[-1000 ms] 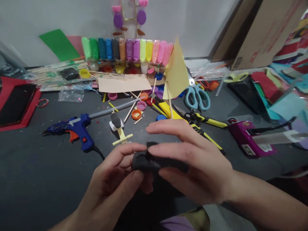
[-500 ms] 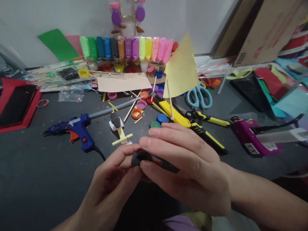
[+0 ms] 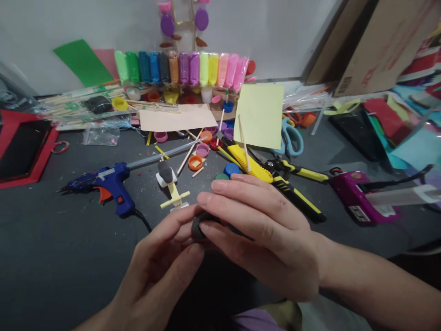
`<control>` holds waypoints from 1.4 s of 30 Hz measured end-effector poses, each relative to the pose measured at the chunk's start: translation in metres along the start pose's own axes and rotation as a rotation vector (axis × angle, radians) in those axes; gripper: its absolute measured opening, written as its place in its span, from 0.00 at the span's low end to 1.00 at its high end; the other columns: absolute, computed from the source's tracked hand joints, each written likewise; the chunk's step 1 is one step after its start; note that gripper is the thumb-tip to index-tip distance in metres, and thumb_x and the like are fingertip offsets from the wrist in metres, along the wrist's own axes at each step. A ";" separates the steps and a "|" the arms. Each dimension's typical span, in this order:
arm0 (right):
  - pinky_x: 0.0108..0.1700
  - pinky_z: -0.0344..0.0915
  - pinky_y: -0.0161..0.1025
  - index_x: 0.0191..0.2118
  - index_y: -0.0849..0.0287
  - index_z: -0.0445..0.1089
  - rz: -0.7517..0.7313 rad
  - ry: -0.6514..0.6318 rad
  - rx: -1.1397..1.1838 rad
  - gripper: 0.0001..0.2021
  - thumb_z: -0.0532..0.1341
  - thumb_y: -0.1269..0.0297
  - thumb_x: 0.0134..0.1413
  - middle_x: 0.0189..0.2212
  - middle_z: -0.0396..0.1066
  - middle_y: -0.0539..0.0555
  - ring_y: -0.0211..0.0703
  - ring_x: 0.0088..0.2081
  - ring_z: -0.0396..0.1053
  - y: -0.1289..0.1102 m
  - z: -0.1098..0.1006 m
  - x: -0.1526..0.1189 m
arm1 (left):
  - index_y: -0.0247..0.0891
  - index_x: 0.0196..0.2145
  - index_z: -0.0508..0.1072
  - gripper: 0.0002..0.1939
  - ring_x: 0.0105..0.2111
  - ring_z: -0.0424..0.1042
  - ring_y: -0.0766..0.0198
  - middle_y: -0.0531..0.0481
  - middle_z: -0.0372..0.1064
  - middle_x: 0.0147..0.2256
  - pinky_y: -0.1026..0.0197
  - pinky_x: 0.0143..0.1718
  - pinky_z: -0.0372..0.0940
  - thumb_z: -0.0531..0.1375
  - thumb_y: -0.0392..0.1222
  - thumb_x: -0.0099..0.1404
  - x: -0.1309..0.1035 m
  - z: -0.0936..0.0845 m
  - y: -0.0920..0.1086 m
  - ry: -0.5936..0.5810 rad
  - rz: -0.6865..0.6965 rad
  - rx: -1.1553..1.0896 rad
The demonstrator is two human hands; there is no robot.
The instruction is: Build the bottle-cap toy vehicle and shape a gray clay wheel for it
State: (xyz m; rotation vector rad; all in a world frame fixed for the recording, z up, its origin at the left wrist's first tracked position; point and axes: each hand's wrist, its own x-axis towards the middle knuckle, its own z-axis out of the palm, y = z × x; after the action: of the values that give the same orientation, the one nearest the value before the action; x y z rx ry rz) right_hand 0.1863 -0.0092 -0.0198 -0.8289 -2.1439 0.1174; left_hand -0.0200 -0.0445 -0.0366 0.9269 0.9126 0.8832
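A piece of black modelling clay (image 3: 197,228) is held between my two hands, low in the middle of the head view. My left hand (image 3: 155,262) supports it from the left with curled fingers, its thumb just below the clay. From the right, my right hand (image 3: 268,225) covers much of it, fingers over the top and thumb pressed against it. Most of the clay is hidden behind the right fingers. Just beyond my left fingers stands a small pale-yellow stick figure (image 3: 175,195) with a rounded dark lump (image 3: 166,173) at its far end.
A blue glue gun (image 3: 119,184) lies to the left. Beyond my right hand are a yellow utility knife (image 3: 250,163), pliers (image 3: 299,197), blue scissors (image 3: 292,138) and a purple device (image 3: 358,197). Coloured clay packets (image 3: 184,69) line the wall. Yellow paper (image 3: 260,115) leans over small caps.
My left thumb has come away from the clay, and my right hand has shifted slightly left. The yellow paper has tipped forward, now covering part of the scissors.
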 end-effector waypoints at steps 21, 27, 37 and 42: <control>0.67 0.64 0.32 0.51 0.64 0.74 -0.010 -0.008 -0.007 0.14 0.66 0.74 0.60 0.50 0.81 0.55 0.34 0.55 0.76 0.001 -0.004 0.003 | 0.54 0.56 0.78 0.17 0.49 0.82 0.57 0.52 0.83 0.49 0.63 0.54 0.72 0.63 0.40 0.71 0.005 0.008 0.006 0.019 -0.094 -0.071; 0.69 0.62 0.33 0.54 0.64 0.72 -0.020 -0.009 -0.038 0.16 0.66 0.75 0.60 0.52 0.80 0.53 0.35 0.57 0.74 0.000 -0.003 0.000 | 0.56 0.55 0.79 0.17 0.44 0.83 0.61 0.55 0.85 0.45 0.64 0.52 0.72 0.64 0.40 0.70 0.004 0.008 0.008 0.040 -0.075 -0.061; 0.71 0.58 0.35 0.57 0.69 0.69 -0.057 -0.051 -0.048 0.18 0.63 0.75 0.62 0.57 0.76 0.58 0.36 0.62 0.70 0.001 0.001 -0.003 | 0.51 0.51 0.81 0.16 0.50 0.81 0.52 0.51 0.84 0.46 0.56 0.54 0.73 0.67 0.37 0.67 0.002 0.017 0.000 0.221 0.005 -0.053; 0.69 0.62 0.36 0.55 0.68 0.72 -0.055 -0.034 -0.034 0.15 0.63 0.73 0.63 0.53 0.79 0.59 0.38 0.58 0.74 0.004 0.003 -0.001 | 0.46 0.51 0.79 0.13 0.49 0.81 0.51 0.47 0.84 0.46 0.59 0.46 0.75 0.65 0.41 0.69 0.005 0.016 0.005 0.125 -0.076 -0.159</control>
State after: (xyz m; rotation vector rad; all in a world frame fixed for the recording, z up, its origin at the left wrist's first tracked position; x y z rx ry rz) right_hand 0.1863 -0.0060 -0.0237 -0.7920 -2.2046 0.0671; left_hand -0.0046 -0.0426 -0.0277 0.7022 0.9631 0.9426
